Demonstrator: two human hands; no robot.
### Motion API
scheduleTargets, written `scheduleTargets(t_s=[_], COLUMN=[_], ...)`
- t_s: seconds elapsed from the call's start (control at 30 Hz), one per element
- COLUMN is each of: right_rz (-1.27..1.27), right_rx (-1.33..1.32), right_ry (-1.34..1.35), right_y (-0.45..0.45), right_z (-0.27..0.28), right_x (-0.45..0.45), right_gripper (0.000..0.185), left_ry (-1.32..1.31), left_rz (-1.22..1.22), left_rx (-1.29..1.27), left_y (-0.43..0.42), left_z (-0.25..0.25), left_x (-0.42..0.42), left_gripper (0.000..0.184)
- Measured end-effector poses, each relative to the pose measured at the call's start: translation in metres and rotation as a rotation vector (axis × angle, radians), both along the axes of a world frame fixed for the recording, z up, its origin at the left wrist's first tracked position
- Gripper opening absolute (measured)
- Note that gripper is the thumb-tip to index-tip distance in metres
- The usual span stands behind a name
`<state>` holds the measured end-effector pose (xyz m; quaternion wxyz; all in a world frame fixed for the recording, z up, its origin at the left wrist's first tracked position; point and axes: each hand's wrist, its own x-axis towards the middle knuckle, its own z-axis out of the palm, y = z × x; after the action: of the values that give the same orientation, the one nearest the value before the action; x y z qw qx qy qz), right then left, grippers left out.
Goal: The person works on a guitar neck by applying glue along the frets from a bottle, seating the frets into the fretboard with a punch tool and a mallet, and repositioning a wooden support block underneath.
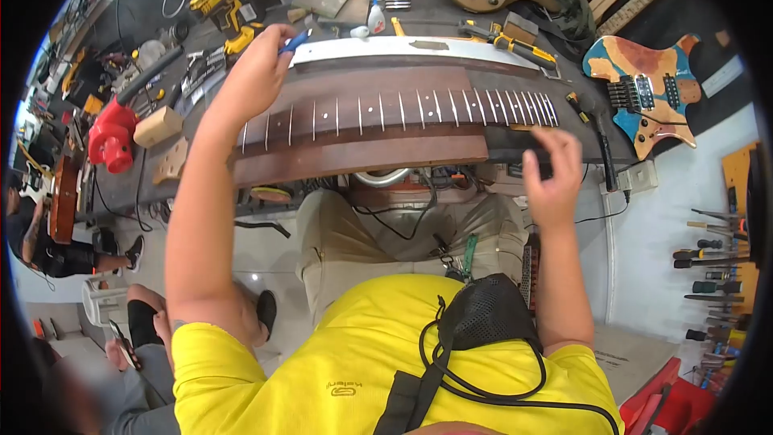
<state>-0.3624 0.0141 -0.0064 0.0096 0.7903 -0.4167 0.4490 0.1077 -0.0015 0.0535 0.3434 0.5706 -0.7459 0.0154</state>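
Note:
A guitar neck with a dark fretted fingerboard lies across the bench, its headstock partly behind my left forearm. Brown wooden boards lie along and under it. My left hand is raised above the far side of the neck, fingers closed on a slim blue pen-like tool. Just in front of the neck's body end is my right hand, thumb and fingers apart, with nothing visible in it. Beyond the neck, a long white straight bar lies on the bench.
A yellow cordless drill, a red power tool and a wooden block stand at left. A yellow-handled tool, a hammer and two guitar bodies lie at right. Another person sits behind on my left.

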Motion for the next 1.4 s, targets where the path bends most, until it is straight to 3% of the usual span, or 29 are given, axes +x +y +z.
scheduleTargets(t_s=[0.07,0.1,0.13,0.2,0.23,0.4,0.5,0.6,0.67,0.73,0.9,1.0,1.17,1.4], right_rz=[-0.157,-0.197,-0.195,0.002,0.057,0.138,0.096,0.122,0.065,-0.072,-0.194,-0.249,-0.282,-0.287], right_rx=[-0.129,-0.015,-0.021,0.460,0.537,0.633,0.594,0.608,0.593,0.338,0.216,0.302,0.332,0.348], right_ry=[0.160,0.154,0.166,-0.202,-0.157,-0.416,-0.403,-0.497,-0.460,-0.019,0.022,-0.029,-0.021,-0.014], right_y=[-0.024,-0.036,-0.049,-0.070,-0.074,-0.090,-0.093,-0.096,-0.095,-0.086,-0.083,-0.086,-0.090,-0.090], right_z=[0.009,0.004,-0.005,-0.019,-0.016,-0.021,-0.022,-0.025,-0.028,-0.023,-0.026,-0.023,-0.027,-0.027], right_x=[-0.010,-0.020,-0.030,-0.049,-0.055,-0.061,-0.064,-0.065,-0.063,-0.056,-0.049,-0.050,-0.055,-0.054], right_gripper=[0.051,0.067,0.067,0.083,0.095,0.094,0.088,0.083,0.077,0.072,0.064,0.064,0.064,0.066], left_ry=[0.096,0.171,0.201,0.126,0.116,0.101,0.359,0.253,0.204,0.123,0.261,0.350,-0.006,0.038], left_rz=[0.029,0.035,0.051,-0.134,-0.188,-0.169,-0.106,-0.164,-0.182,-0.257,-0.249,-0.234,-0.386,-0.245], left_rx=[0.048,0.073,0.149,0.035,0.013,0.066,0.156,0.073,0.111,0.043,0.121,0.212,-0.058,0.076], left_y=[0.014,0.014,0.016,0.005,0.001,-0.007,-0.005,-0.016,-0.016,-0.020,-0.022,-0.026,-0.036,-0.034], left_z=[0.000,-0.006,-0.006,-0.021,-0.026,-0.035,-0.027,-0.034,-0.034,-0.037,-0.037,-0.032,-0.033,-0.037], left_x=[-0.037,-0.051,-0.073,-0.095,-0.103,-0.124,-0.134,-0.144,-0.147,-0.149,-0.146,-0.148,-0.145,-0.139], left_gripper=[0.028,0.028,0.027,0.028,0.027,0.027,0.028,0.028,0.027,0.027,0.029,0.029,0.026,0.028])
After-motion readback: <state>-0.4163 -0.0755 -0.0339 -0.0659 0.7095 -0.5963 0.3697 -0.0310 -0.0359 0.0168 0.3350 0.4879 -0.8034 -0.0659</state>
